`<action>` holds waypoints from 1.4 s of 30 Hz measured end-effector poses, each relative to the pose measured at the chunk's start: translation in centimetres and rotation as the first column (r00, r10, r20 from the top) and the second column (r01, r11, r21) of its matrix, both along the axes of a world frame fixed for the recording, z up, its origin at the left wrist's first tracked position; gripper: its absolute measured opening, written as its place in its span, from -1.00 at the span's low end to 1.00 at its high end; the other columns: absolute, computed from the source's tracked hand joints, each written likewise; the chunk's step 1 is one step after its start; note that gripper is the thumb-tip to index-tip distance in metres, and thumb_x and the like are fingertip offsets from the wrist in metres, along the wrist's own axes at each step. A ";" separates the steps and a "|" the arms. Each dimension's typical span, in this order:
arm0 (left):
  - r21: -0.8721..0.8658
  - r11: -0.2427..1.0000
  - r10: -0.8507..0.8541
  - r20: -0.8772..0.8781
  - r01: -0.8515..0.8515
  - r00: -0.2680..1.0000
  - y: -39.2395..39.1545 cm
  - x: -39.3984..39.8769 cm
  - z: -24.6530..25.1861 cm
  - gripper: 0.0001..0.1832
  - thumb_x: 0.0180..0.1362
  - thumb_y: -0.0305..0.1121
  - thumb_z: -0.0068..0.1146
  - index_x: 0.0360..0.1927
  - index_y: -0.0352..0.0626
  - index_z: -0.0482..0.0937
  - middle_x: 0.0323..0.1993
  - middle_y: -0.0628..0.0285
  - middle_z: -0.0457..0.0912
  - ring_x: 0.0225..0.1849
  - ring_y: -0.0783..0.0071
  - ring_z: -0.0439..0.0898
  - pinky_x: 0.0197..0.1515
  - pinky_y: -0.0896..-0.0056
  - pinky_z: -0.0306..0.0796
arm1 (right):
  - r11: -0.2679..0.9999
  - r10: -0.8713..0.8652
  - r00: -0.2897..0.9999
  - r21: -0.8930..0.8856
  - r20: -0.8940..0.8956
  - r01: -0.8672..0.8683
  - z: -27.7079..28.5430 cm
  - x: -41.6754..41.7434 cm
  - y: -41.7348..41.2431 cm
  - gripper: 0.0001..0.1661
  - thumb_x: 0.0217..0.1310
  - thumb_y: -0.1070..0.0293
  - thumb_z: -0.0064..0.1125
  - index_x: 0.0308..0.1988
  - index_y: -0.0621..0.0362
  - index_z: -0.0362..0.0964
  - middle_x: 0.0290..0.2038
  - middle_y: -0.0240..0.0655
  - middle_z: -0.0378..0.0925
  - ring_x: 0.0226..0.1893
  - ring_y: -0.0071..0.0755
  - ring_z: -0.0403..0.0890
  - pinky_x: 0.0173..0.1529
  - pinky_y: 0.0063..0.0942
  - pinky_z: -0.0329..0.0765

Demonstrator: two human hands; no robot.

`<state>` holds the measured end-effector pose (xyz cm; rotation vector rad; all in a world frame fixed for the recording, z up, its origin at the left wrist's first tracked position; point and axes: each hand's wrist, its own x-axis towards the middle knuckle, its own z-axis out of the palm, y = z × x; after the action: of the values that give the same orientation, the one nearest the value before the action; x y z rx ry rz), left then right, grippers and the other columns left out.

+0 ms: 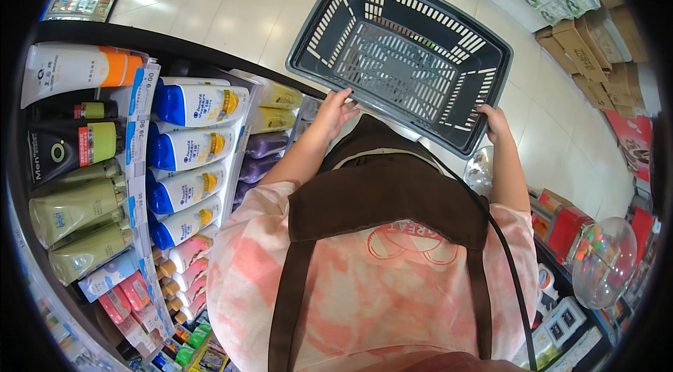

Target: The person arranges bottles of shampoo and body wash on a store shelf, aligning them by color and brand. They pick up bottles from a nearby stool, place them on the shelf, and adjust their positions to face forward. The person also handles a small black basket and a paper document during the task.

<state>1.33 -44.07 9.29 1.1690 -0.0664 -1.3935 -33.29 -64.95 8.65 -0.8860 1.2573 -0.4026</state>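
Note:
An empty dark grey plastic shopping basket (399, 59) with slotted walls and floor is in front of me, tilted so that its inside shows. My right hand (492, 121) grips its rim at the near right corner, fingers through or behind the wall. My left hand (339, 108) is at the near left part of the rim; its fingertips touch or nearly touch the edge, and whether it bears any weight does not show. I wear a brown apron (389, 198) over a pink tie-dye shirt.
Shelves at left hold white shampoo bottles with blue caps (202, 148), green tubes (79, 209) and a black tube (68, 154). Cardboard boxes (581, 51) are stacked at right, above a clear balloon (604, 261) with coloured bits. Tiled floor (226, 9) lies beyond the shelf edge.

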 end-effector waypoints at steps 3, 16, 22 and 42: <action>0.037 0.998 0.043 -0.051 -0.041 0.998 -0.8 -0.1 0.3 -0.67 0.13 -0.23 0.03 -0.08 -0.10 0.29 -0.09 0.20 0.42 -0.06 0.29 0.44 -0.05 0.19 0.38 | 0.999 -0.032 0.998 -0.025 -0.049 0.030 0.7 0.8 0.2 -0.67 -0.01 0.40 -0.02 -0.18 0.29 0.33 -0.38 -0.23 0.50 -0.41 -0.33 0.57 -0.39 -0.39 0.58; 0.020 0.997 0.067 0.086 -0.069 0.994 -2.1 1.1 -0.3 -0.69 0.12 -0.30 0.01 -0.11 -0.18 0.30 -0.20 0.16 0.48 -0.16 0.31 0.49 -0.06 0.21 0.40 | 1.000 -0.008 1.000 -0.025 -0.022 0.008 0.7 1.4 0.0 -0.65 -0.03 0.30 0.06 -0.18 0.20 0.35 -0.38 -0.34 0.50 -0.45 -0.48 0.55 -0.39 -0.50 0.52; 0.066 0.997 0.029 0.062 -0.033 0.998 -1.9 1.5 -1.7 -0.62 0.10 -0.20 0.04 -0.06 -0.16 0.33 -0.15 0.21 0.47 -0.13 0.32 0.47 -0.05 0.22 0.38 | 1.000 -0.027 0.994 -0.007 -0.104 0.027 2.6 2.3 0.7 -0.51 0.06 0.03 0.12 -0.15 0.18 0.36 -0.38 -0.41 0.52 -0.49 -0.58 0.57 -0.53 -0.61 0.50; 0.083 0.996 -0.014 -0.050 0.018 0.999 -1.1 0.7 -1.5 -0.42 0.03 -0.01 0.12 0.03 -0.14 0.28 0.00 0.18 0.31 -0.06 0.22 0.36 -0.03 0.22 0.33 | 0.997 -0.073 0.988 -0.017 -0.138 0.071 2.5 1.3 2.2 -0.39 0.08 0.01 0.12 0.00 0.19 0.26 -0.25 -0.33 0.50 -0.32 -0.48 0.55 -0.30 -0.51 0.50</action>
<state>2.04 -45.16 7.76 1.2045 0.0175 -1.4501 -31.95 -62.71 11.13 -0.8923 1.4193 -0.4115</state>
